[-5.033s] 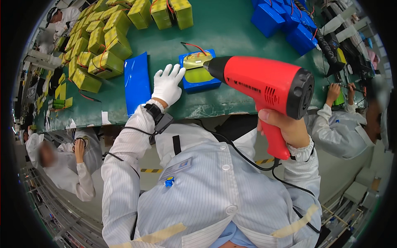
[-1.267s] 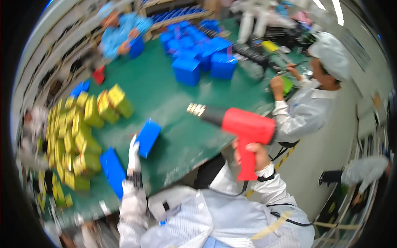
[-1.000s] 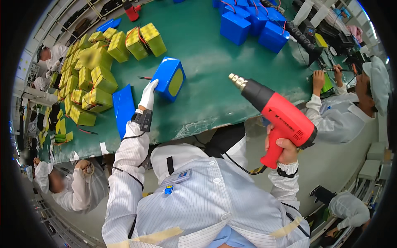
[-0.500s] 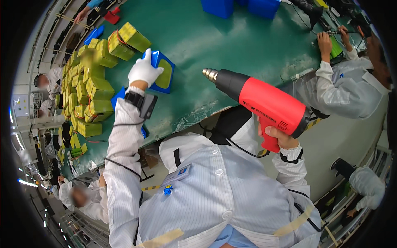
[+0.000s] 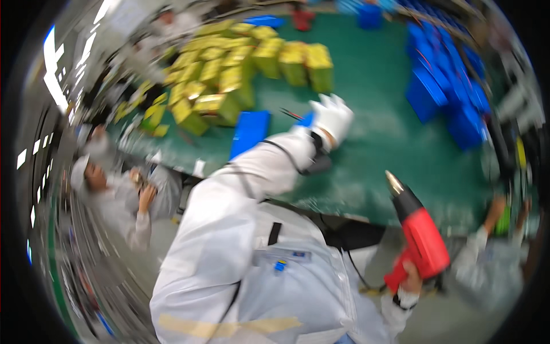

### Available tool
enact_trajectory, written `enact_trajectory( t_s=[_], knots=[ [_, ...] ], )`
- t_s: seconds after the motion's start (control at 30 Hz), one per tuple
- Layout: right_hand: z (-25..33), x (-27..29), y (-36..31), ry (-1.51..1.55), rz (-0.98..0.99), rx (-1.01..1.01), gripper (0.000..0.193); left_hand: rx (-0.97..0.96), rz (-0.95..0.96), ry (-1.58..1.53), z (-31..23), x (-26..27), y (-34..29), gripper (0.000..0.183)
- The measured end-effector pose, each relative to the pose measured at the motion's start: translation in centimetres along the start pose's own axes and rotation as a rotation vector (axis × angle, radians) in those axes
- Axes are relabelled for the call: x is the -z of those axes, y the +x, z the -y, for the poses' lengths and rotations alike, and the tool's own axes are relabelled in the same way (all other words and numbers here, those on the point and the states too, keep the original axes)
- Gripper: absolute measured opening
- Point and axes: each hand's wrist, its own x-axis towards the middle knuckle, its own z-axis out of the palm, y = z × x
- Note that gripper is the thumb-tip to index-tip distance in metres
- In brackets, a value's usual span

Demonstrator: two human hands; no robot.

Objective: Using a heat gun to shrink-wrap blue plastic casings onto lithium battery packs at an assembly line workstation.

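Observation:
My right hand [image 5: 411, 279] is wrapped round the handle of a red and black heat gun [image 5: 424, 238], whose metal nozzle points up over the table edge. My left hand [image 5: 333, 119], in a white glove, is over the green table, smeared by motion. Beside its wrist shows a small part of a blue-wrapped block [image 5: 307, 120] with thin red and dark wires; the hand and sleeve hide the rest. Whether the left fingers grip it I cannot make out. A flat blue piece [image 5: 250, 133] lies left of that forearm.
Several yellow-green wrapped blocks [image 5: 220, 77] crowd the table's far left. Blue blocks [image 5: 441, 80] are piled at the right. A red tool [image 5: 302, 18] lies at the far edge. People in white coats sit at the left [image 5: 109, 189] and lower right [image 5: 487, 252].
The view has swung round and blurred, bringing the blue pile at the right into sight. The blue block by my left hand is now mostly hidden. My right hand still holds the heat gun.

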Motion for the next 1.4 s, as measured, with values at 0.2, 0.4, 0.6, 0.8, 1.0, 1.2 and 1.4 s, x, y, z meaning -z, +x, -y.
enact_trajectory(
  t_s=[0.2, 0.4, 0.6, 0.8, 1.0, 1.2, 1.4],
  knots=[
    [3.9, 0.4, 2.2, 0.022, 0.051, 0.244, 0.056, -0.685, 0.334, 0.474, -3.4, -4.9, -3.6, 0.048],
    [4.6, -1.3, 1.1, 0.039, -0.024, 0.280, 0.052, -0.722, 0.538, 0.537, -6.5, -6.1, 0.0, 0.030],
    [4.3, -0.7, 1.4, -0.034, -0.045, 0.209, 0.051, -0.635, 0.566, 0.399, -7.3, -6.0, 0.7, 0.029],
    [4.4, 0.1, 2.5, -0.094, -0.013, 0.150, 0.050, -0.563, 0.390, 0.184, -5.1, -4.4, -0.7, 0.036],
    [3.8, -1.4, 4.1, -0.114, 0.048, 0.094, 0.048, -0.017, 0.389, -0.466, 6.8, 4.9, -2.4, 0.069],
    [2.8, -6.3, 5.6, -0.020, 0.138, 0.030, 0.051, 0.283, 0.613, -0.804, 7.5, 2.8, -4.4, 0.108],
    [0.7, -6.1, 5.9, -0.050, 0.163, 0.103, 0.050, 0.093, 0.621, -0.828, 8.5, 1.8, -3.3, 0.107]
  ],
)
